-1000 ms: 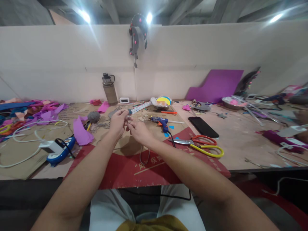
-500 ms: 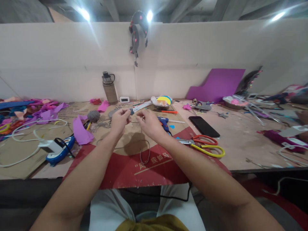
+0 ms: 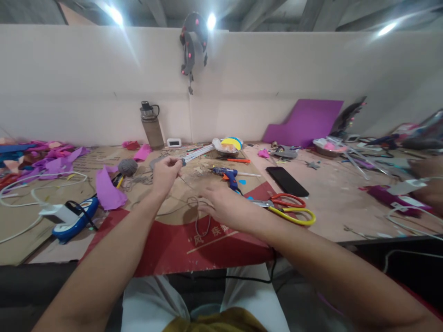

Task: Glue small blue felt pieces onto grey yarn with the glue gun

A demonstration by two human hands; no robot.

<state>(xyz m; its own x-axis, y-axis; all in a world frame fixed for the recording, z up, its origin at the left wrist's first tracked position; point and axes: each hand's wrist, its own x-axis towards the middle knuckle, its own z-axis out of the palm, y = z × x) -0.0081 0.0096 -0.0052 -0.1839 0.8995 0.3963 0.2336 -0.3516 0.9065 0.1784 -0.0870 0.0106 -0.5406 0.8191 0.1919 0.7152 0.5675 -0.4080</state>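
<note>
My left hand [image 3: 166,174] is closed in a pinch, with a small grey-blue piece [image 3: 183,162] showing at its fingertips. From beneath these fingers a thin grey yarn [image 3: 187,183] runs down to the right. My right hand [image 3: 221,203] is lower, over the cardboard, slightly blurred, with thumb and fingers apart and no held thing visible. Close to its fingertips lies a loose loop of the yarn [image 3: 197,224]. Behind that hand a blue glue gun [image 3: 224,174] rests on the board. Scissors [image 3: 282,208] with red and yellow handles lie beside my right wrist.
A red and brown cardboard sheet [image 3: 162,249] covers the table in front of me. A black phone [image 3: 287,181] lies to the right, a grey yarn ball [image 3: 128,167] to the left. At the back stand a bottle [image 3: 152,127] and a bowl [image 3: 221,152]. A blue power strip [image 3: 74,226] sits left.
My right hand has dropped down and toward me, away from my left hand, uncovering the glue gun. My left hand keeps its pinch. The whole view has shifted slightly.
</note>
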